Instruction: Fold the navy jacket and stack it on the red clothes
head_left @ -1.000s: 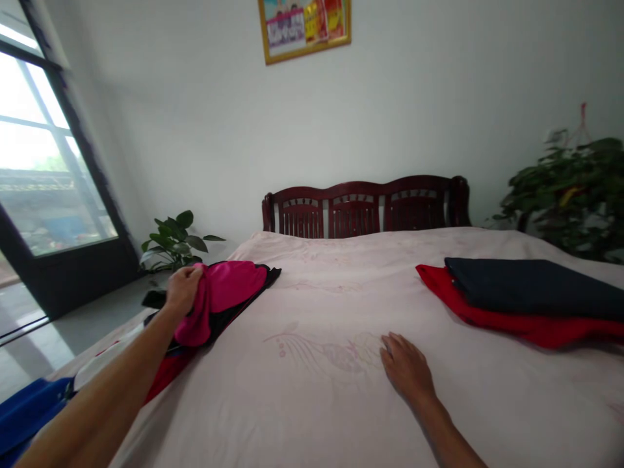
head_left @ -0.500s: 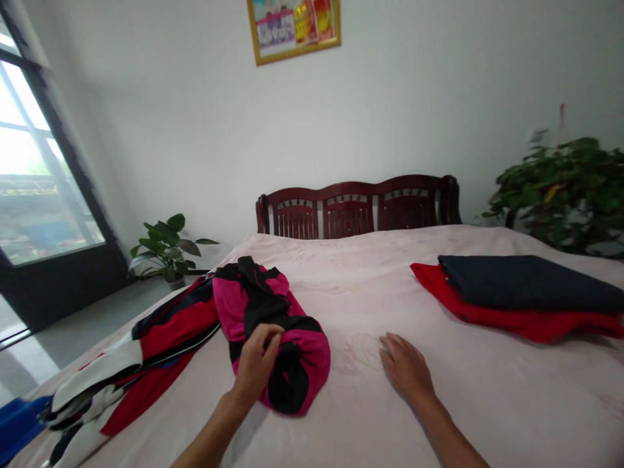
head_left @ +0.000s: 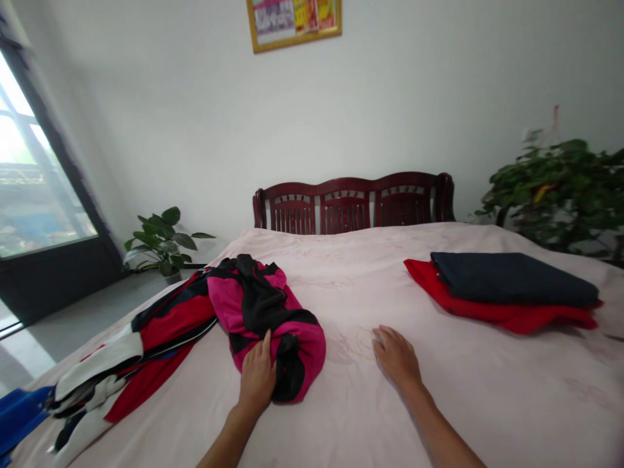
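Resting both hands on the bed [head_left: 439, 403], left one on a crumpled garment.
Pink-and-black garment [head_left: 266, 318] lies left of centre, beside a red-white-black clothes pile [head_left: 146, 331]; left hand [head_left: 257, 380] flat on it, fingers extended, no grip; right hand [head_left: 396, 356] open, palm down on the sheet.

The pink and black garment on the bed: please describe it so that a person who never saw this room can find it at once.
On the bed with the pale pink sheet, look at the left half, just right of the red, white and black clothes. The pink and black garment lies there in a loose bundle, with the left hand resting on its near edge. Unlike the flat folded stack, it is crumpled and magenta.
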`<state>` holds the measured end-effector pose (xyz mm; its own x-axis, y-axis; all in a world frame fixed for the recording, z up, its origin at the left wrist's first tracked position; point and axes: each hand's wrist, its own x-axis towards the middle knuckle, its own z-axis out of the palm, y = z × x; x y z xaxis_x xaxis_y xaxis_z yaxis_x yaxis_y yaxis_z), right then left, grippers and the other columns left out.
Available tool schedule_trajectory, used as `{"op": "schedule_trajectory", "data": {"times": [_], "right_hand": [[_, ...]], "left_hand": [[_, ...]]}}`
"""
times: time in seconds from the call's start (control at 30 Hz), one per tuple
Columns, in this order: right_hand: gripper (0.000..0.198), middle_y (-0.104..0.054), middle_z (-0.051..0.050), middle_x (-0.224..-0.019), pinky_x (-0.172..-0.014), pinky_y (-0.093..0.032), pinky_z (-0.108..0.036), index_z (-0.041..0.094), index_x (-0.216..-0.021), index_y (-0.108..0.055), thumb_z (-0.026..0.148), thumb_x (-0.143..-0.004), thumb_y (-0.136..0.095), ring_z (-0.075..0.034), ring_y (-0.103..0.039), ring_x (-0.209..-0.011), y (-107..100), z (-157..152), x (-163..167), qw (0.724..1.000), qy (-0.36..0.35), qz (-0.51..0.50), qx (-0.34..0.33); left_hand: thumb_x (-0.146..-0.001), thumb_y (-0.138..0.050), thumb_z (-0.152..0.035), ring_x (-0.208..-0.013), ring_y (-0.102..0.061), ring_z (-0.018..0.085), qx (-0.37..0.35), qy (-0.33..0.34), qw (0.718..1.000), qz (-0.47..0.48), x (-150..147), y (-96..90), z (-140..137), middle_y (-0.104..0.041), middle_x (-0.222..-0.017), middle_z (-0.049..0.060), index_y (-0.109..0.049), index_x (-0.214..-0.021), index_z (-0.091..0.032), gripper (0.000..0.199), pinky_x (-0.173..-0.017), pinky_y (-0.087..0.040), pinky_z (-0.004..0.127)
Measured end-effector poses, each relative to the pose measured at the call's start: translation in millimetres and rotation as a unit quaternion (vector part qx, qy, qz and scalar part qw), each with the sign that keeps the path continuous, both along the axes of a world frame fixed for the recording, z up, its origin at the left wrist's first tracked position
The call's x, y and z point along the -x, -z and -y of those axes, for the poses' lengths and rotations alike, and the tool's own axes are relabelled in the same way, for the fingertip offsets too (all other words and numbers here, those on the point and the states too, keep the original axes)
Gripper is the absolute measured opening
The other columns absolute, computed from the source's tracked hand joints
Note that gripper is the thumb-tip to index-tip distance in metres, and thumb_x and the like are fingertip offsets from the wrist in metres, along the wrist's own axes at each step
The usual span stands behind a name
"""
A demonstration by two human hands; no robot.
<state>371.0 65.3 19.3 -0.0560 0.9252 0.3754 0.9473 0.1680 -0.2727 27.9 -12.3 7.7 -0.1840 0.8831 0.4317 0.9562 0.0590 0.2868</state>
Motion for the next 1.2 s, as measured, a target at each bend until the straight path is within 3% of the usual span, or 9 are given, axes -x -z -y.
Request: {"op": "schedule_trajectory", "data": {"times": [0.5, 0.7, 0.8, 0.9, 1.0, 1.1, 1.2], "right_hand": [[0.041, -0.061, -0.011, -0.137, -0.108, -0.037, -0.037, 0.019, -0.128, -0.064, 0.025, -0.097, -0.038, -0.023, -0.053, -0.128, -5.8, 3.6, 5.5, 0.999, 0.006, 0.038, 0.012], [0.042, -0.06, -0.013, -0.138, -0.11, -0.034, -0.039, 0.017, -0.128, -0.064, 0.023, -0.096, -0.037, -0.025, -0.052, -0.13, -3.9, 3.7, 4.1, 0.999, 0.003, 0.034, 0.014], [0.043, -0.06, -0.014, -0.138, -0.111, -0.034, -0.041, 0.017, -0.127, -0.064, 0.023, -0.093, -0.039, -0.027, -0.052, -0.13, -6.1, -5.4, 11.0, 0.998, 0.01, -0.017, 0.055], [0.051, -0.059, -0.013, -0.139, -0.112, -0.035, -0.041, 0.019, -0.138, -0.055, 0.029, -0.09, -0.044, -0.026, -0.052, -0.131, -12.4, -21.2, 39.6, 0.978, -0.059, -0.154, 0.126], [0.07, -0.051, -0.011, -0.149, -0.112, -0.036, -0.038, 0.021, -0.15, -0.041, 0.037, -0.084, -0.055, -0.023, -0.048, -0.136, -20.3, -34.9, 87.0, 0.947, -0.149, -0.24, 0.155], [0.086, -0.05, -0.015, -0.149, -0.11, -0.038, -0.037, 0.017, -0.153, -0.035, 0.034, -0.075, -0.065, -0.025, -0.05, -0.134, -28.3, -38.6, 132.6, 0.934, -0.198, -0.238, 0.179], [0.073, -0.06, -0.015, -0.139, -0.108, -0.04, -0.035, 0.014, -0.145, -0.048, 0.017, -0.073, -0.058, -0.025, -0.056, -0.128, -35.6, -30.3, 160.2, 0.926, -0.219, -0.229, 0.204]], "left_hand": [[-0.092, -0.044, -0.014, -0.115, -0.058, 0.026, 0.023, -0.013, 0.999, -0.028, -3.0, -5.7, 1.3, -0.064, -0.119, 0.013, -0.037, -0.151, -0.013, 0.059, -0.104, -0.039, 0.039], [-0.092, -0.039, -0.011, -0.121, -0.058, 0.024, 0.021, -0.018, 1.0, 0.015, -1.8, -3.8, -0.6, -0.064, -0.128, 0.013, -0.04, -0.15, -0.013, 0.058, -0.106, -0.039, 0.037], [-0.089, -0.04, -0.009, -0.124, -0.057, 0.023, 0.03, -0.014, 0.998, 0.05, -1.5, -6.3, -2.5, -0.064, -0.132, 0.013, -0.042, -0.149, -0.013, 0.06, -0.108, -0.039, 0.036], [-0.084, -0.042, -0.005, -0.126, -0.056, 0.023, 0.041, -0.007, 0.994, 0.097, -1.8, -7.6, -4.3, -0.064, -0.134, 0.012, -0.044, -0.148, -0.013, 0.065, -0.11, -0.038, 0.037], [-0.075, -0.047, -0.003, -0.126, -0.057, 0.022, 0.042, 0.012, 0.982, 0.181, 2.9, -6.1, -5.1, -0.065, -0.134, 0.011, -0.049, -0.145, -0.015, 0.071, -0.112, -0.038, 0.037], [-0.075, -0.048, -0.009, -0.117, -0.064, 0.022, 0.008, 0.044, 0.939, 0.34, 21.5, -9.8, -5.4, -0.071, -0.124, 0.009, -0.057, -0.135, -0.016, 0.061, -0.108, -0.044, 0.036], [-0.083, -0.053, -0.025, -0.12, -0.063, 0.026, -0.099, -0.058, 0.908, 0.404, 53.3, -29.5, -8.2, -0.068, -0.126, 0.012, -0.057, -0.131, -0.016, 0.05, -0.106, -0.048, 0.039]]}}
